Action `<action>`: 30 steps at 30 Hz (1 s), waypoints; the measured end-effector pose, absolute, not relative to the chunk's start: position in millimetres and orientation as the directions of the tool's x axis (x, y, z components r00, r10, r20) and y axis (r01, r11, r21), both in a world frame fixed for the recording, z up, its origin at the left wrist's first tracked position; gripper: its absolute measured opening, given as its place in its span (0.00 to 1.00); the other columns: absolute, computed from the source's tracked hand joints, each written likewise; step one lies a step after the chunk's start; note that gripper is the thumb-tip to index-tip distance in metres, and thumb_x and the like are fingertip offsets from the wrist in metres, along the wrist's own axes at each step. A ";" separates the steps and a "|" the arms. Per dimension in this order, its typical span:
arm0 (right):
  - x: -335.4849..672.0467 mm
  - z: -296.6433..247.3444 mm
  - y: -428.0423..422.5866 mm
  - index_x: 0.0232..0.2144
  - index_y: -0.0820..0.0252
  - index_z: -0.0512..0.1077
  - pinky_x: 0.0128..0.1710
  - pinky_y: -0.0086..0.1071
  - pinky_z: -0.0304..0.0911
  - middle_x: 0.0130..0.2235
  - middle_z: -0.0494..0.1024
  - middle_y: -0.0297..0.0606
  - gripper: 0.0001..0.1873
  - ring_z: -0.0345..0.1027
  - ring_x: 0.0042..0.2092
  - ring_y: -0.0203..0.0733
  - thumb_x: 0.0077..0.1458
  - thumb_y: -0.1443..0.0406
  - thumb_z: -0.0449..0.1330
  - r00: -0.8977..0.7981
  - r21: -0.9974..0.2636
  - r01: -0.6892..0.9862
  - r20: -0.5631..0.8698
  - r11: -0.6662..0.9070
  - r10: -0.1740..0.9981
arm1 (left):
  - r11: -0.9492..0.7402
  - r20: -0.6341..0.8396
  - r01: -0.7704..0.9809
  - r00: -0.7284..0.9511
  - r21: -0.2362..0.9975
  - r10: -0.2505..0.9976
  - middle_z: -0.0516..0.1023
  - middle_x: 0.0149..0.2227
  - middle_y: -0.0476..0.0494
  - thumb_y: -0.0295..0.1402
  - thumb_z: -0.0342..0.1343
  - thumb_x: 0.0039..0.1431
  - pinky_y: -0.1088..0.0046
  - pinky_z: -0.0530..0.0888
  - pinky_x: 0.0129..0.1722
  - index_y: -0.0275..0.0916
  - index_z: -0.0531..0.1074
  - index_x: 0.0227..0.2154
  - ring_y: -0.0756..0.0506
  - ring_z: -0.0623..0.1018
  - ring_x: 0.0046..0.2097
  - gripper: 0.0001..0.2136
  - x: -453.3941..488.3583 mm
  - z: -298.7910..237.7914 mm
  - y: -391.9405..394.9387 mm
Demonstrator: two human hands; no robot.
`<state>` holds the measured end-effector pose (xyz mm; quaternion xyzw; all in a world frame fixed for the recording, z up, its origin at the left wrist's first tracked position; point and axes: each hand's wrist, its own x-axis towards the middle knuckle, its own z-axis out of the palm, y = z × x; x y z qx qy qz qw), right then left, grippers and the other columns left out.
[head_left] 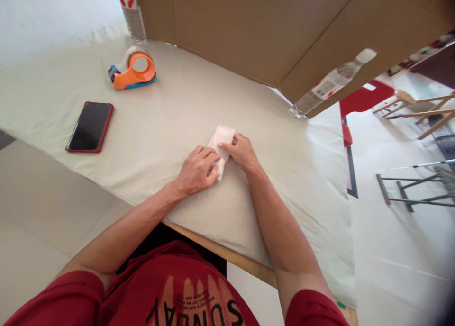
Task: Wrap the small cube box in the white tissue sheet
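Observation:
A small white bundle (222, 139) lies on the cloth-covered table, soft and wrinkled like folded tissue or bubble wrap; anything inside it is hidden. My left hand (197, 171) is curled over its lower left side, with the fingertips pressed on it. On the upper right, my right hand (244, 152) pinches the bundle, thumb on top and the bent fingers at its edge.
An orange and blue tape dispenser (151, 72) and a phone in a red case (90, 127) lie to the left. A tall cardboard sheet (227, 27) stands behind, between a left water bottle (134, 20) and a right water bottle (325, 86). Folding stools (419, 188) are on the floor at right.

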<state>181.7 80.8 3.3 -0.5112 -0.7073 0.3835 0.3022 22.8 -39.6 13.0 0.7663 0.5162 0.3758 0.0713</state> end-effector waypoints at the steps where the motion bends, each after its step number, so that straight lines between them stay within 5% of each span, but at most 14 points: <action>1: 179.0 4.1 81.0 0.32 0.63 0.73 0.30 0.31 0.61 0.30 0.76 0.36 0.19 0.66 0.31 0.37 0.40 0.56 0.68 -0.281 -0.879 0.458 0.000 0.134 0.960 | -0.457 0.502 0.736 0.184 0.499 0.845 0.78 0.42 0.39 0.24 0.52 0.53 0.62 0.73 0.46 0.38 0.73 0.39 0.40 0.72 0.44 0.11 22.8 13.1 -39.7; 7: 171.4 12.1 66.6 0.24 0.61 0.73 0.30 0.30 0.60 0.25 0.72 0.30 0.11 0.63 0.29 0.34 0.44 0.59 0.66 -0.292 -0.978 0.199 0.005 0.066 0.956 | -0.471 0.534 0.727 0.169 0.500 0.828 0.78 0.42 0.38 0.24 0.53 0.54 0.62 0.73 0.46 0.36 0.74 0.39 0.40 0.73 0.44 0.11 21.9 9.6 -37.8; 14: 172.8 28.0 36.4 0.28 0.58 0.79 0.39 0.35 0.68 0.31 0.79 0.34 0.11 0.72 0.35 0.40 0.47 0.56 0.68 -0.356 -0.992 0.083 0.060 0.095 0.933 | -0.408 0.546 0.779 0.102 0.476 0.832 0.76 0.43 0.37 0.26 0.55 0.54 0.59 0.71 0.48 0.38 0.74 0.40 0.38 0.71 0.46 0.10 24.0 6.0 -39.3; 21: 178.3 33.0 17.6 0.28 0.57 0.79 0.39 0.36 0.70 0.30 0.79 0.34 0.14 0.74 0.35 0.42 0.53 0.53 0.65 -0.397 -0.954 0.185 0.146 0.235 0.906 | -0.316 0.601 0.788 -0.085 0.529 0.795 0.71 0.48 0.35 0.30 0.59 0.50 0.55 0.69 0.54 0.39 0.66 0.47 0.36 0.70 0.52 0.19 25.2 -2.3 -38.9; 26: 185.6 23.9 12.2 0.33 0.54 0.81 0.51 0.38 0.71 0.43 0.83 0.39 0.14 0.77 0.47 0.44 0.57 0.52 0.62 -0.493 -0.901 0.170 0.272 0.399 0.826 | -0.365 0.576 0.736 -0.041 0.570 0.816 0.69 0.55 0.32 0.30 0.59 0.51 0.56 0.69 0.57 0.37 0.62 0.56 0.36 0.70 0.57 0.28 22.1 -6.4 -33.6; 30: 197.7 16.1 -0.7 0.45 0.52 0.79 0.61 0.46 0.64 0.52 0.81 0.42 0.14 0.72 0.58 0.47 0.61 0.57 0.59 -0.556 -0.803 0.222 0.361 0.553 0.748 | -0.367 0.491 0.680 0.011 0.635 0.871 0.71 0.55 0.32 0.34 0.62 0.52 0.57 0.69 0.58 0.38 0.67 0.50 0.37 0.72 0.58 0.22 18.3 -5.8 -31.7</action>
